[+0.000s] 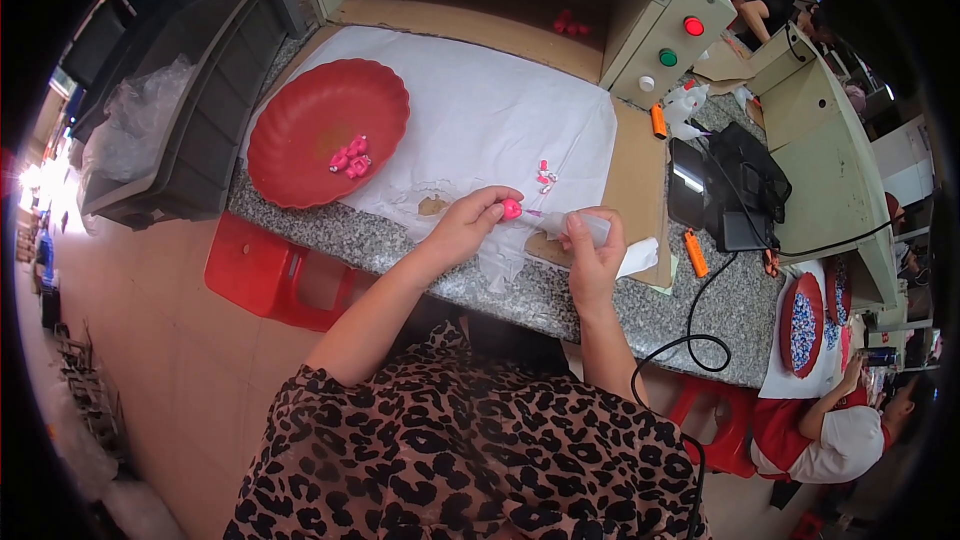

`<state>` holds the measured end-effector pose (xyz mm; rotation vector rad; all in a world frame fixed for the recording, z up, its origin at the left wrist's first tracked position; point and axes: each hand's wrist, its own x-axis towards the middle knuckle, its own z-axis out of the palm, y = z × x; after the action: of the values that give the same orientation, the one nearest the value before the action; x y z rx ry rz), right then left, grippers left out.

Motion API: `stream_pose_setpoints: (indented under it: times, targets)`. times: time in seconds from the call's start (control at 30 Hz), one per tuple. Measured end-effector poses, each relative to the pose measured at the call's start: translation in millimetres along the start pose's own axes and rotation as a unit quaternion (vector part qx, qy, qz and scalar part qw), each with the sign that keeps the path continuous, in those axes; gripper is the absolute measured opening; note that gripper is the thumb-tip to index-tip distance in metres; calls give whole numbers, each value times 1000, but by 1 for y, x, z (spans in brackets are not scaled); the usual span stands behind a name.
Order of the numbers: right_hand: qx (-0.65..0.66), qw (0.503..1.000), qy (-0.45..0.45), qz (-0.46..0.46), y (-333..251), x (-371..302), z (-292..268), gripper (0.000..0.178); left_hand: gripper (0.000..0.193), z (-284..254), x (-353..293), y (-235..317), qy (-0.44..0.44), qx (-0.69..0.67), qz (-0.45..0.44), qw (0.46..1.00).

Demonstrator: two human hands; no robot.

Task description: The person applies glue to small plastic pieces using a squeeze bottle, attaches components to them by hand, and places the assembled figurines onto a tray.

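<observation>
Left hand: we see the left hand (470, 223) with thumb and fingers pinched together on a small round pink piece (512, 209).
Right hand: the right hand (594, 250) is wrapped around a pale squeeze bottle (597, 229), thin nozzle aimed left.
Pink piece: held over the near edge of the white sheet (480, 105), nozzle tip right at it; we can't tell if they touch.
Loose bits: a few pink-and-white bits (545, 176) lie on the sheet, just far of the hands.
Red dish: left on the surface (395, 252), a scalloped red dish (295, 135) with a small cluster of pink parts (350, 158) inside.
Booth: far side, we have an open-front booth (470, 5), more pink parts in it; red, green and white buttons on its right post.
Right side: phone (687, 183), black bag (760, 175) and two orange items, one farther, one nearer.
Far left: grey crate (195, 145) with clear plastic in it.
Far right: co-worker (835, 435) near red trays of blue-and-white pieces.
</observation>
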<state>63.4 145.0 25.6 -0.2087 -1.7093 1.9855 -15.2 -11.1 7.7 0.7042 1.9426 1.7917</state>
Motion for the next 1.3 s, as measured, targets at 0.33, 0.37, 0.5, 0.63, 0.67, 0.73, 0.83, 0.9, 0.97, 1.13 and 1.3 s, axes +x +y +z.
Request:
stream_pose_setpoints:
  times: [0.33, 0.37, 0.5, 0.63, 0.67, 0.73, 0.83, 0.9, 0.97, 1.13, 1.3]
  targets:
    - [-27, 1000, -8, -11, -2, -1, 0, 17, 22, 1, -1, -5, 6, 10, 22, 1000]
    - [-25, 1000, -10, -8, -4, -2, 0, 17, 22, 0, 0, -6, 7, 16, 27, 999]
    - [-32, 999, -25, -25, 0, 0, -1, 16, 22, 1, -1, 0, 4, 22, 14, 1000]
    - [-38, 999, -22, -22, 0, 1, -2, 15, 22, 1, -1, -1, 7, 27, 18, 999]
    - [-41, 999, -23, -23, 0, 1, -2, 15, 21, 1, -1, -1, 9, 31, 21, 999]
    - [-45, 998, -24, -24, 0, 0, -3, 15, 21, 1, -1, -2, 10, 35, 23, 999]
    - [-49, 998, -24, -32, 0, -2, -2, 15, 21, 2, -1, -4, 16, 44, 27, 999]
    - [-89, 994, -28, -58, 0, -2, -2, 16, 21, 2, -1, -5, 17, 43, 33, 998]
    - [-110, 990, -31, -81, 2, -2, -3, 15, 21, 3, -1, -8, 21, 48, 38, 998]
    - [-163, 979, -28, -115, 8, -3, -6, 18, 20, 4, -2, -4, 35, 60, 44, 997]
    - [-117, 989, -19, -91, 1, -5, 0, 16, 21, 5, -3, -4, 47, 59, 44, 996]
